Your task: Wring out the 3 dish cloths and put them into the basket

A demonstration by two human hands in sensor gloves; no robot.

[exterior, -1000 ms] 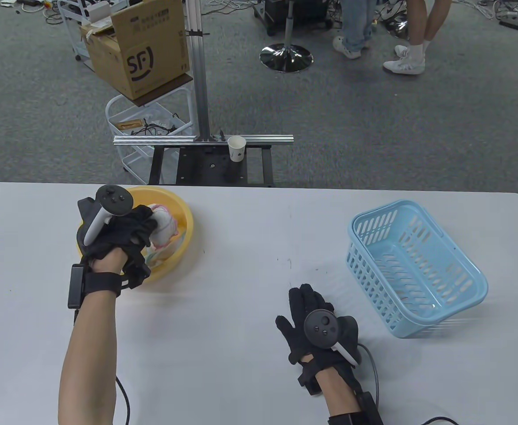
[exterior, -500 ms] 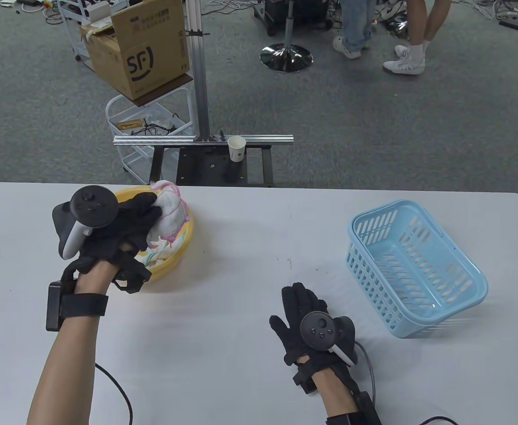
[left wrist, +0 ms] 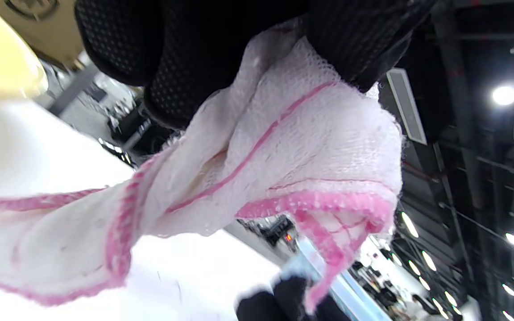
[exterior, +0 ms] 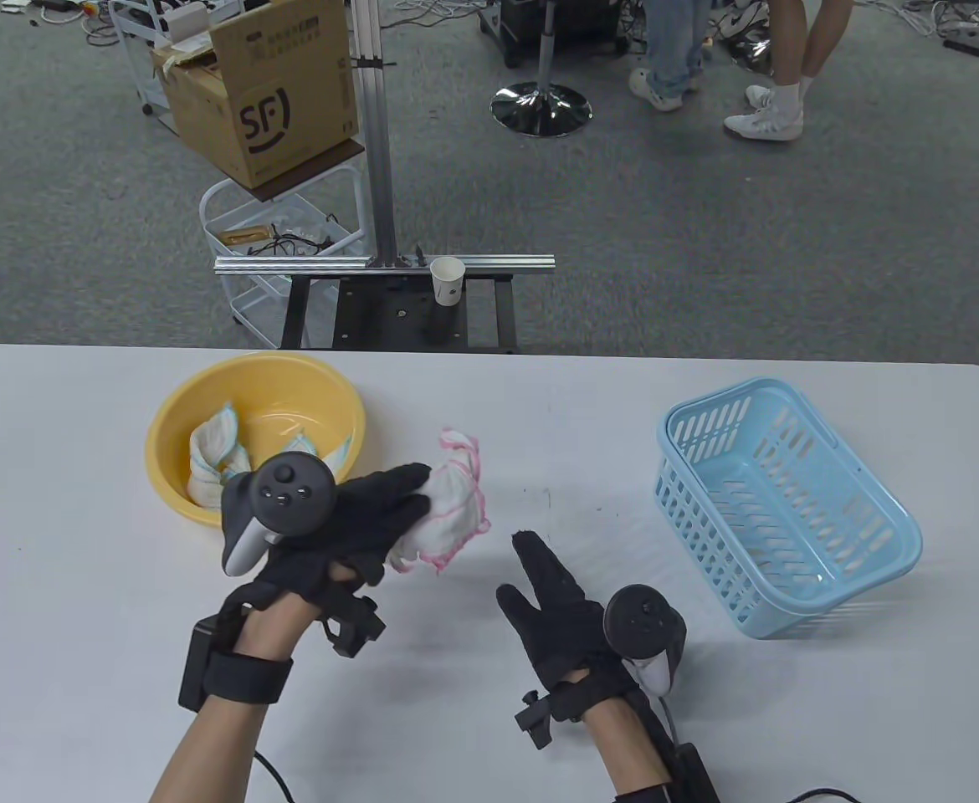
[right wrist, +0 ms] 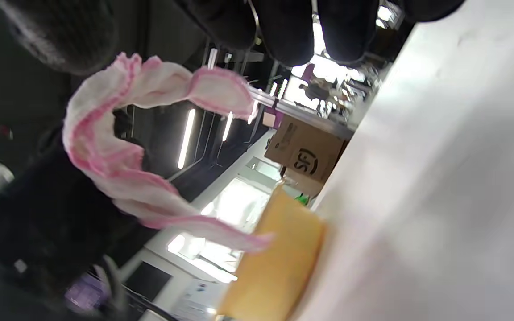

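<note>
Cloth (exterior: pixel 449 502) bunched in left hand (exterior: pixel 347 535), loose corner up.

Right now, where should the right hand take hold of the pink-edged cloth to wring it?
Probably the free end of the pink-edged cloth, which sticks out past the left hand. The right hand, open and close by, could come from the cloth's right and curl its fingers round it.

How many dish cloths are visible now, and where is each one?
3. A pink-edged dish cloth is gripped by the left hand above the table. Two blue-edged dish cloths lie in the yellow basin. The blue basket holds none.
</note>
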